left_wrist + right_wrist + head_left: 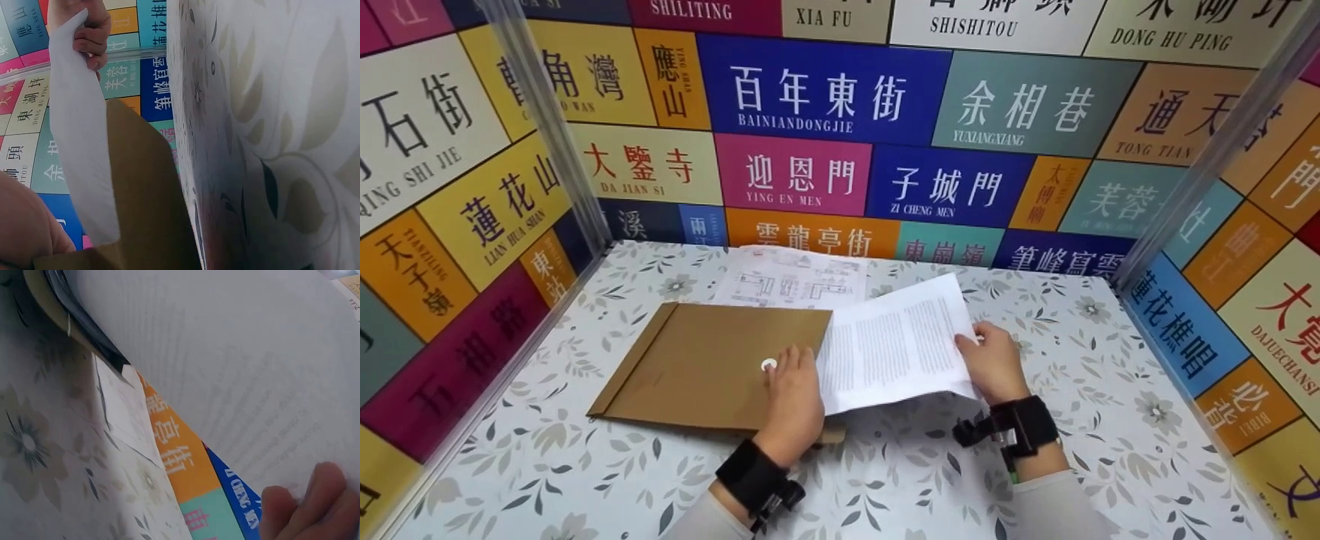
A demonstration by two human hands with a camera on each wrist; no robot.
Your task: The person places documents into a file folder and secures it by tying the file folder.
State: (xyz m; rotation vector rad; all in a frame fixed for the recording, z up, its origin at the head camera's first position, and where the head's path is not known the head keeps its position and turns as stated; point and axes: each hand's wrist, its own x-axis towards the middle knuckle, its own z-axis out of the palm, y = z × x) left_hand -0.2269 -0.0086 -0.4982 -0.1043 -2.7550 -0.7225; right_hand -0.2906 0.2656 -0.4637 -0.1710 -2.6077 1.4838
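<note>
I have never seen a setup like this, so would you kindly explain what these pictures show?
There is no machine: these are a person's own left hand and right hand. The widest picture comes from a camera on the head; the other two come from cameras on the left and right wrists. On the leaf-patterned surface lie a brown envelope and, beyond it, a sheet with drawings. The left hand touches the envelope; whether it grips is unclear. The right hand pinches the printed paper, which sticks out of the envelope.
</note>
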